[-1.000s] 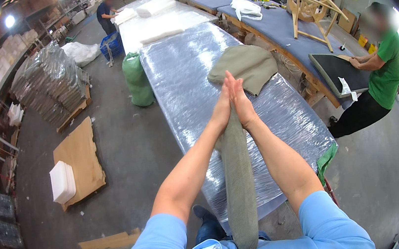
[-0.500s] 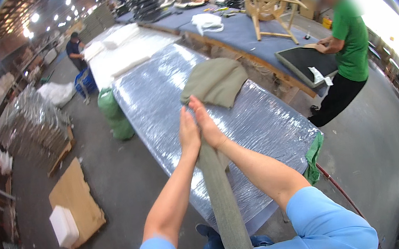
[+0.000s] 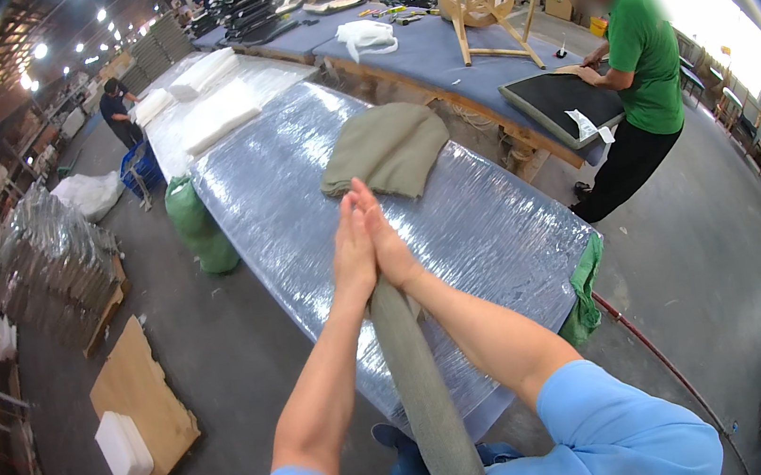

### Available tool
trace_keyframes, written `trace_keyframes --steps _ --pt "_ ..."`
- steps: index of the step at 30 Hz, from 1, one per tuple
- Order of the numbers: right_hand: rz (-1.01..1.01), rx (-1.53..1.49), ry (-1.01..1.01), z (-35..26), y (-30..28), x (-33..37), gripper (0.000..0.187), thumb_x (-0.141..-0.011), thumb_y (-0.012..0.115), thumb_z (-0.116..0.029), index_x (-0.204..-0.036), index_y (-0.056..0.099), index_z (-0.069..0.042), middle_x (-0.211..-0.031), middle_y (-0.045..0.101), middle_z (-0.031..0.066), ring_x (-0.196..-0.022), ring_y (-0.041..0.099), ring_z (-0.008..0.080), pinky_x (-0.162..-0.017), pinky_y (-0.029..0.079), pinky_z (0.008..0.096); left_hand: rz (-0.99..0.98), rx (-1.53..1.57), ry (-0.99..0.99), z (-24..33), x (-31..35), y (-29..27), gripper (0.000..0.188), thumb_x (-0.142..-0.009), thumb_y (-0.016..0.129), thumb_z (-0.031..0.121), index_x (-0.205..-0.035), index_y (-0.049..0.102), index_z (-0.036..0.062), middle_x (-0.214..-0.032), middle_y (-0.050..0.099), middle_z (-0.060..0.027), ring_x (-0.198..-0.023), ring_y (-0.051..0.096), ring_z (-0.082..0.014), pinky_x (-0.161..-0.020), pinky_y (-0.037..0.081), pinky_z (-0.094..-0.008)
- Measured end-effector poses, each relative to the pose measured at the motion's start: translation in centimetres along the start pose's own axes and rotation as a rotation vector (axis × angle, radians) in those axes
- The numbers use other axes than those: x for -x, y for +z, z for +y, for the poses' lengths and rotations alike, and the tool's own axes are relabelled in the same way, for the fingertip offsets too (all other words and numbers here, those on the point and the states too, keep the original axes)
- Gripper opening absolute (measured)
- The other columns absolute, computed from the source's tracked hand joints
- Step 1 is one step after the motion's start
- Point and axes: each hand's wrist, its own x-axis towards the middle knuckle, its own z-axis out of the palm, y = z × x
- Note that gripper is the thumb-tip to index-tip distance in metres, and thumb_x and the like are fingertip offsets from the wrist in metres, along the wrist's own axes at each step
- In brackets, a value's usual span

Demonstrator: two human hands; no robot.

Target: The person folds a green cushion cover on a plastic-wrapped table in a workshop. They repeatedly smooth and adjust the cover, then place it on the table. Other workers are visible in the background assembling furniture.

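A long grey-green fabric cushion [image 3: 425, 403], seen edge-on, reaches from my body out over the film-wrapped table [image 3: 482, 215]. My left hand [image 3: 354, 255] presses its far end from the left, with fingers straight and together. From the other side my right hand [image 3: 389, 241] presses it too, palm facing palm. The fingertips of both hands meet beyond the cushion's end. What lies between the palms is hidden. Just past my fingertips a loose olive-green fabric cover [image 3: 387, 149] lies on the table.
White foam sheets [image 3: 221, 116] lie at the table's far end. A green cloth [image 3: 585, 293] hangs at its near right corner. On the right, a person in green [image 3: 649, 62] works on a black-and-grey cushion [image 3: 564, 106]. Cardboard [image 3: 158, 398] with a white block [image 3: 124, 449] lies on the floor at left.
My fingertips have come closer together around the cushion's far end. The surroundings have shifted slightly left in view. The person in green has bent a little over the work.
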Motion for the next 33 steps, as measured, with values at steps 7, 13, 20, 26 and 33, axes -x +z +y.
trace_keyframes --steps 7,13,20,26,33 --pt "-0.035 0.119 0.193 -1.3 -2.9 0.1 0.089 -0.104 0.032 -0.075 -0.169 0.017 -0.016 -0.169 0.025 0.0218 -0.157 0.021 0.032 -0.128 0.017 0.0424 -0.021 0.595 -0.193 -0.4 0.1 1.4 0.071 -0.111 0.031 0.059 -0.162 0.037 0.0094 -0.161 0.044 -0.0132 -0.147 0.042 -0.025 -0.121 0.032 -0.0358" --pt "-0.05 -0.005 0.221 -1.6 -2.0 0.5 0.093 -0.102 0.024 -0.079 -0.17 0.012 -0.016 -0.172 0.014 0.0244 -0.161 0.01 0.0352 -0.129 0.01 0.045 -0.081 0.695 -0.162 -1.6 1.2 1.4 0.082 -0.108 0.028 0.068 -0.162 0.037 0.0072 -0.161 0.043 -0.0138 -0.146 0.043 -0.024 -0.12 0.033 -0.0348" --pt "-0.025 -0.033 0.029 -0.2 0.2 0.8 0.088 -0.107 0.028 -0.07 -0.167 0.019 -0.008 -0.17 0.024 0.0218 -0.158 0.021 0.0323 -0.129 0.015 0.0424 0.01 0.373 -0.018 -3.4 -0.7 0.0 0.074 -0.112 0.037 0.057 -0.16 0.038 0.0003 -0.164 0.04 -0.0146 -0.152 0.037 -0.0243 -0.123 0.03 -0.0345" --pt "0.021 0.103 0.03 -0.9 -2.5 1.1 0.088 -0.107 0.03 -0.069 -0.166 0.024 -0.004 -0.168 0.028 0.0207 -0.157 0.024 0.0318 -0.129 0.018 0.0414 -0.099 0.41 -0.099 0.4 0.2 1.6 0.073 -0.112 0.033 0.054 -0.162 0.032 0.0003 -0.169 0.032 -0.0179 -0.157 0.028 -0.0285 -0.127 0.023 -0.0379" --pt "-0.04 0.259 0.132 -2.9 -2.1 2.8 0.086 -0.108 0.023 -0.069 -0.167 0.018 -0.007 -0.172 0.018 0.0195 -0.161 0.013 0.0316 -0.13 0.012 0.0433 -0.031 0.525 -0.18 0.4 3.2 1.6 0.078 -0.111 0.031 0.057 -0.165 0.025 0.0015 -0.17 0.026 -0.0207 -0.158 0.024 -0.0333 -0.128 0.021 -0.0409"
